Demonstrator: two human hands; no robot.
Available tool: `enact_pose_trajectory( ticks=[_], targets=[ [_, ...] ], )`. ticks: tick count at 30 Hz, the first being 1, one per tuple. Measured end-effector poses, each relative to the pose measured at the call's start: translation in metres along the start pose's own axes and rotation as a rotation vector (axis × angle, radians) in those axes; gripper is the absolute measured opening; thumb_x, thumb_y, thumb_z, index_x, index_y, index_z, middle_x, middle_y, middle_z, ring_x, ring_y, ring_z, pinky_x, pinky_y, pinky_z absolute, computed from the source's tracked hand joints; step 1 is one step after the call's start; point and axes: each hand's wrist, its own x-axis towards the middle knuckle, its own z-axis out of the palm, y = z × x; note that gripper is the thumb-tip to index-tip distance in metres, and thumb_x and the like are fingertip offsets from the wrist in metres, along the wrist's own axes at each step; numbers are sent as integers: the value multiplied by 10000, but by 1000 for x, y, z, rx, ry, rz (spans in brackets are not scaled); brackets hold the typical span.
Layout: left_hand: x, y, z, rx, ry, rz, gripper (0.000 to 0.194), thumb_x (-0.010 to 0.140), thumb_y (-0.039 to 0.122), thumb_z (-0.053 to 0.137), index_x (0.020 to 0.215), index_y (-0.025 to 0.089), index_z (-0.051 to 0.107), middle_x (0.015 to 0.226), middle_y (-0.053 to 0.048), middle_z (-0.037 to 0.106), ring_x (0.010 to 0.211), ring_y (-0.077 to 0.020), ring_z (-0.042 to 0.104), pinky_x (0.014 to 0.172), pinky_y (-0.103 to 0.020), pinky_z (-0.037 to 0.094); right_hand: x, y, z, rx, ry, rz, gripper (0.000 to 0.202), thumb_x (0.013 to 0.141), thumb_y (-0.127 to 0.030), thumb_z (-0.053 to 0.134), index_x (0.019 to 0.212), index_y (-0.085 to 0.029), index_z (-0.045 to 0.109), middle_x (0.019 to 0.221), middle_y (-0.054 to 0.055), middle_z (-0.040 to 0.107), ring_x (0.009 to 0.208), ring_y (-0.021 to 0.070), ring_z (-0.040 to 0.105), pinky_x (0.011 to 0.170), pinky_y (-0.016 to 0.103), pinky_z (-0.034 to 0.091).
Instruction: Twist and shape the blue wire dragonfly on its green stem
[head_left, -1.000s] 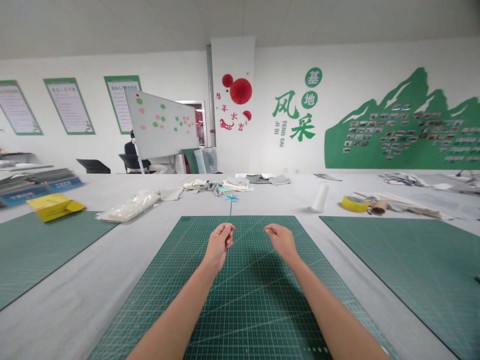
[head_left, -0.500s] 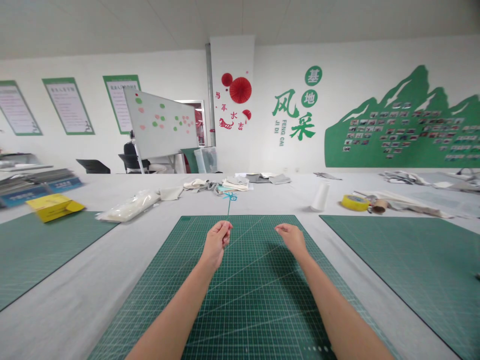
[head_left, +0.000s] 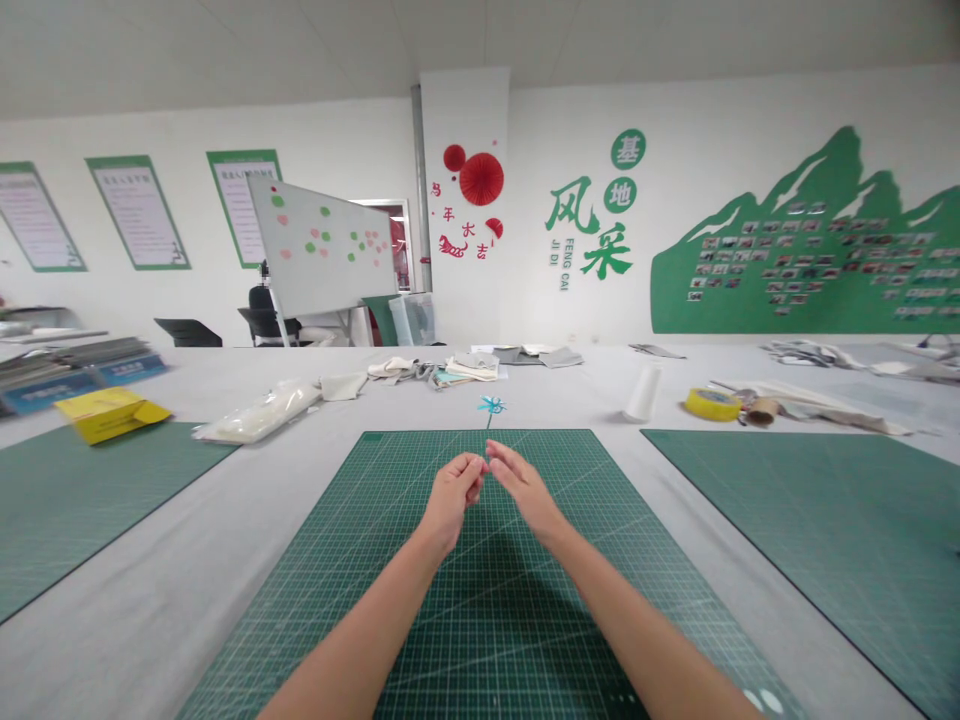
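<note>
My left hand (head_left: 454, 498) is closed in a pinch around the thin stem of a blue flower-like piece (head_left: 492, 405). Its bright blue loops stand up above the fingers, near the far edge of the green cutting mat (head_left: 360, 600). Close beside it, my right hand (head_left: 525, 490) has its fingers stretched out, the tips by the left fingertips and the stem. Whether those tips touch the stem I cannot tell. Both hands are held above the gridded mat, and the lower end of the stem is hidden by the fingers.
Two more green mats, a left one (head_left: 112, 500) and a right one (head_left: 810, 510), flank mine. Beyond lie a yellow box (head_left: 112, 412), a plastic-wrapped pack (head_left: 259, 412), fabric scraps (head_left: 472, 366), a white roll (head_left: 643, 392) and yellow tape (head_left: 711, 404).
My left hand has moved right with the flower-like piece. My right hand has come in leftward from apart, and its fingers have gone from pinched to stretched out.
</note>
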Motion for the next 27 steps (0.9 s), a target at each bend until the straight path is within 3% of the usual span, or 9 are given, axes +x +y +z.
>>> enact_pose_trajectory(
  ticks=[2,4,8,16,27],
  targets=[
    [-1,-2,3,-26,-31,-13,288,767,422,575,711,141,542,495,72,320,429,-41,254,429,-179,204,-6,-7,13,67,-152,70,369,846,-467,431,994,-187,621,822,35,651,691,145,586,634,254,461],
    [-2,-1,5,-38,-35,-20,304,753,432,589,690,141,532,489,72,314,427,-41,243,422,-183,187,-9,-9,15,7,-166,83,361,842,-474,437,867,-177,640,702,11,629,598,129,551,566,231,422],
    [-2,0,5,-35,-29,-24,317,750,450,587,698,141,535,477,80,286,416,-38,203,409,-182,152,-8,-5,8,-86,-50,66,313,791,-463,524,792,-174,645,598,-15,566,549,113,475,536,215,359],
    [-1,2,3,-42,-13,-30,299,732,438,607,747,142,564,570,50,401,426,-29,287,391,-165,167,-4,-4,1,66,57,108,231,719,-372,600,630,-159,587,489,-65,372,471,80,299,457,207,249],
    [0,5,2,-129,8,11,283,715,403,647,766,136,570,535,60,389,427,-24,307,401,-164,205,-1,-3,-7,57,129,122,205,705,-335,591,597,-167,543,490,-64,361,476,85,312,463,211,257]
  ],
)
